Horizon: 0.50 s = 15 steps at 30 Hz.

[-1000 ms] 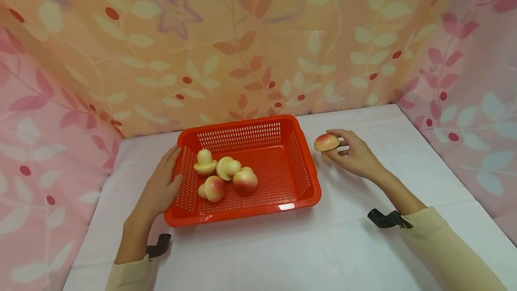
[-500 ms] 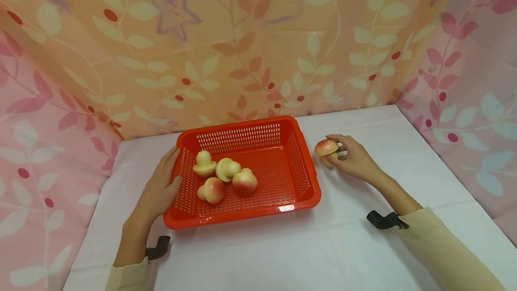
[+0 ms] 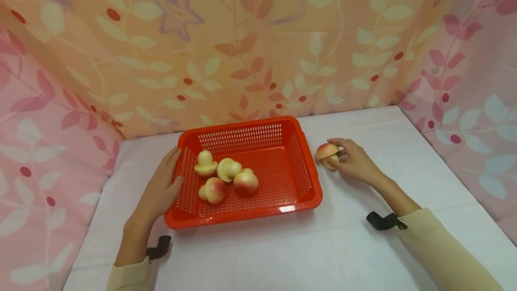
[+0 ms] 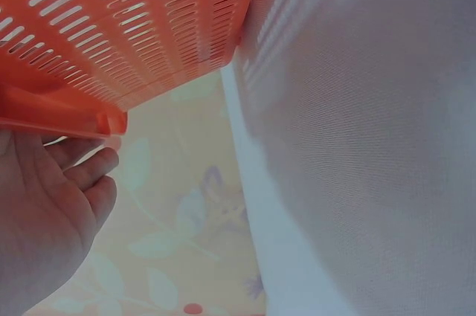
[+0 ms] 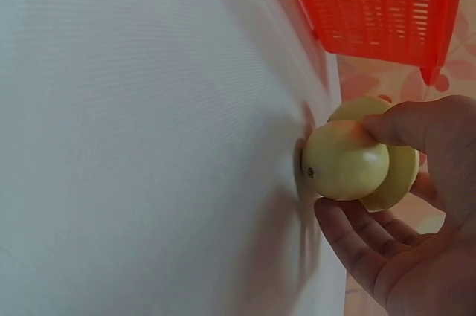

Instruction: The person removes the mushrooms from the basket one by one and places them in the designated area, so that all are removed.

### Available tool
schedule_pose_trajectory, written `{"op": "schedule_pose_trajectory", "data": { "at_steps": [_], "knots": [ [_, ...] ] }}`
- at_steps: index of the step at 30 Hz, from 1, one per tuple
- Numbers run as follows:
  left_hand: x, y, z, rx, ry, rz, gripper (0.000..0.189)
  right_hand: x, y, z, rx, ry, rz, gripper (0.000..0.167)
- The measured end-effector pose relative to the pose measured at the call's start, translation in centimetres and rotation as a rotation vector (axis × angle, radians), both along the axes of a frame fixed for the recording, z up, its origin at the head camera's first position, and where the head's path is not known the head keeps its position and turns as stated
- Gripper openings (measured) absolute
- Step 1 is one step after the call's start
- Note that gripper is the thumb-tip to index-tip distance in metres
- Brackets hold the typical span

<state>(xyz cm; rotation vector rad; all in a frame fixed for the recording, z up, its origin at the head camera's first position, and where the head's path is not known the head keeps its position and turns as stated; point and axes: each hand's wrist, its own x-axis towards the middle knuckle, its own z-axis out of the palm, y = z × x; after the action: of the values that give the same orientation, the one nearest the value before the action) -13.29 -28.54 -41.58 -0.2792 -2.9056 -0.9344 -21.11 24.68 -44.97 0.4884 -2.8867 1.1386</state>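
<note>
A toy mushroom [image 3: 327, 151], with a red-and-yellow domed cap and a pale rounded stem, stands close on the table right of the basket. My right hand [image 3: 355, 161] holds it from the right; in the right wrist view the thumb presses the pale stem [image 5: 346, 160] and the fingers curl beneath. On the left, my left hand [image 3: 160, 188] holds the red plastic basket [image 3: 242, 220] by its left rim. Its thumb lies over the rim, while in the left wrist view the fingers [image 4: 93, 171] sit under the lip. Several similar mushrooms [image 3: 245, 183] lie in the basket's left half.
White cloth covers the table [image 3: 258, 259]. A flowered curtain [image 3: 250, 49] hangs along the back and both sides. Black curved pieces [image 3: 381, 220] stick out at both cuffs, close above the cloth.
My right hand has lowered the mushroom toward the table, slightly nearer me, and its stem now shows under the cap. The left hand and the basket have stayed in place.
</note>
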Motion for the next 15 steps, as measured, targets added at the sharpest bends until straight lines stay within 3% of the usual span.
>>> {"op": "schedule_pose_trajectory", "data": {
  "at_steps": [9, 15],
  "knots": [
    [0.34, -0.09, -0.05, -0.003, -0.020, 0.012, 0.072, 0.13, -0.39, -0.19, 0.002, -0.018, 0.005, 0.063],
    [0.33, 0.06, 0.21, -0.012, -0.020, 0.012, 0.072, 0.31, -0.60, -0.23, 0.037, 0.028, 0.006, 0.066]
  ]
}}
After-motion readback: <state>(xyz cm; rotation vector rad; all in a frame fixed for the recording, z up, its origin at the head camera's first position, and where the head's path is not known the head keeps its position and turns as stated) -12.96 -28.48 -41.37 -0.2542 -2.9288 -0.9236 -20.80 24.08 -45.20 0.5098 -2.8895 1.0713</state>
